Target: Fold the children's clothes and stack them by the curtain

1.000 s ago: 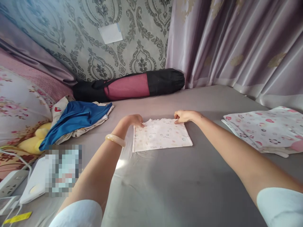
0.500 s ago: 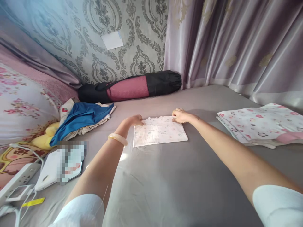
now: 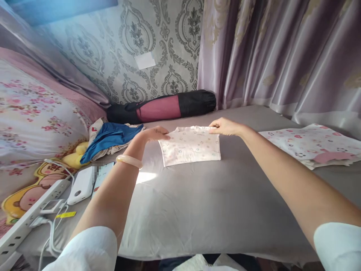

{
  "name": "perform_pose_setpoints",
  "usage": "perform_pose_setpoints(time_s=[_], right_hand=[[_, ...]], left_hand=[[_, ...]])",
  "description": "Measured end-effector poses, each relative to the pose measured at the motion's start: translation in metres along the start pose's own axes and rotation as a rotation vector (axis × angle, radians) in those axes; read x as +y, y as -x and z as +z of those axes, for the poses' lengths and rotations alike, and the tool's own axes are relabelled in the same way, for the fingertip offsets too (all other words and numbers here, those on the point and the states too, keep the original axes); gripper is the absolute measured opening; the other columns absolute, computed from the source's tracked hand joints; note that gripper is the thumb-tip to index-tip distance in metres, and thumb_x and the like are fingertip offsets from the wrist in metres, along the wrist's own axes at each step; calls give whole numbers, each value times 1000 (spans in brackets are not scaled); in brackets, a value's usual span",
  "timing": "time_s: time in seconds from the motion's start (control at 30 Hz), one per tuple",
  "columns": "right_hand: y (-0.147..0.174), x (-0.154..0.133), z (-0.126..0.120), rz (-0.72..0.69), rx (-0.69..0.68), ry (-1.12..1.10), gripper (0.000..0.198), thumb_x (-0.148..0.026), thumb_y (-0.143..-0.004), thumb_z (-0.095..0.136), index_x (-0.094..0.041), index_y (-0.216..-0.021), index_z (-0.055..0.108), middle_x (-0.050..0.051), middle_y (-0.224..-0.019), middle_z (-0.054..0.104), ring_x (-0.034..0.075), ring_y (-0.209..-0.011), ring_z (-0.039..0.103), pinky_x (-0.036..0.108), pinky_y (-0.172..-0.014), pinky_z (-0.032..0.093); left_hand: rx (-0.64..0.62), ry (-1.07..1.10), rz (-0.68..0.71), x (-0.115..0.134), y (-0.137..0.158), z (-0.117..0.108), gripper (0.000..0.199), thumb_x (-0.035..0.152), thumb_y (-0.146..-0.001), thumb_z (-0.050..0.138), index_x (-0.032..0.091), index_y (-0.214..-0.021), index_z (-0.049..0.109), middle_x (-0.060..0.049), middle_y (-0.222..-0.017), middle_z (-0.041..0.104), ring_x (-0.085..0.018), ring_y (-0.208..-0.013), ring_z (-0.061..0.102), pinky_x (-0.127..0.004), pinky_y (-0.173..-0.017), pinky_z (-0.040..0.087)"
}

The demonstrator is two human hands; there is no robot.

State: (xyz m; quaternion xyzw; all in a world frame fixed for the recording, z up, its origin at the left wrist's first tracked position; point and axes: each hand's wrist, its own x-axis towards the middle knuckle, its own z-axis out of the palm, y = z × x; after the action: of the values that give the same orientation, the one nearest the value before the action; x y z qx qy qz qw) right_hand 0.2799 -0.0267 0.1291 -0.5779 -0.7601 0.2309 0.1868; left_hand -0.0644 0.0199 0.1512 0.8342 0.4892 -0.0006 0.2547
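A folded white cloth garment point(image 3: 191, 146) with a small pastel print is held up by its far edge above the grey bed. My left hand point(image 3: 156, 133) pinches its left far corner, thumb on top. At the right far corner, my right hand point(image 3: 224, 127) has its fingers closed on the fabric. The garment's near edge hangs down toward the sheet; whether it touches cannot be made out. A pale bangle point(image 3: 129, 161) circles my left wrist.
Folded printed cloths point(image 3: 313, 145) lie at right. Blue clothing point(image 3: 109, 137) sits at left, near a white power bank point(image 3: 81, 184), a phone point(image 3: 103, 175) and a power strip point(image 3: 34, 214) with cables. A black and pink rolled bag point(image 3: 160, 107) lies along the wall.
Both hands have lifted the garment's far edge off the bed, so it now hangs more upright. The camera view has shifted, bringing the bed's near edge into sight.
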Motion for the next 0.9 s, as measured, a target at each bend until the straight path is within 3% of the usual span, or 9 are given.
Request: perform_pose_setpoints(time_s=[0.1, 0.2, 0.3, 0.37, 0.53, 0.9], right_hand=[[0, -7, -10, -34, 96, -8, 32, -41, -80, 67, -15, -98, 73, 2, -87, 71, 16, -79, 61, 25, -71, 45], [-1, -10, -12, -92, 252, 10, 30, -36, -80, 64, -14, -100, 73, 2, -83, 69, 16, -76, 60, 27, -71, 45], [0, -6, 0, -178, 446, 47, 25, -25, -80, 60, -15, -101, 72, 4, -88, 70, 18, -79, 61, 30, -75, 45], [5, -1, 12, -242, 541, 96, 23, -20, -82, 56, -16, -99, 71, 6, -95, 71, 21, -87, 62, 33, -80, 45], [33, 15, 46, -335, 520, 244, 22, -17, -88, 49, -20, -97, 69, 7, -98, 72, 23, -94, 62, 35, -84, 43], [93, 34, 98, -400, 324, 367, 29, -8, -89, 43, -20, -104, 66, 7, -109, 70, 22, -100, 61, 34, -87, 43]], left_hand=[[81, 41, 77, 2, 6, -10, 36, 43, -76, 58, 17, -96, 71, -2, -87, 68, -18, -85, 60, -26, -77, 44], [305, 29, 158, 3, 3, -11, 31, 34, -78, 56, 15, -97, 71, -3, -87, 69, -19, -83, 61, -28, -77, 46], [557, -47, 209, 4, -1, 0, 33, 24, -77, 53, 16, -103, 71, -6, -98, 72, -21, -90, 64, -32, -84, 48], [643, -136, 200, 4, 0, 15, 35, 21, -79, 50, 17, -108, 70, -8, -102, 74, -23, -94, 66, -36, -92, 47], [603, -277, 186, -1, 18, 61, 37, 17, -88, 41, 21, -114, 66, -6, -101, 75, -24, -95, 69, -49, -111, 31], [408, -249, 284, -19, 60, 133, 46, 10, -90, 30, 25, -119, 63, -5, -124, 70, -19, -117, 63, -50, -118, 22]])
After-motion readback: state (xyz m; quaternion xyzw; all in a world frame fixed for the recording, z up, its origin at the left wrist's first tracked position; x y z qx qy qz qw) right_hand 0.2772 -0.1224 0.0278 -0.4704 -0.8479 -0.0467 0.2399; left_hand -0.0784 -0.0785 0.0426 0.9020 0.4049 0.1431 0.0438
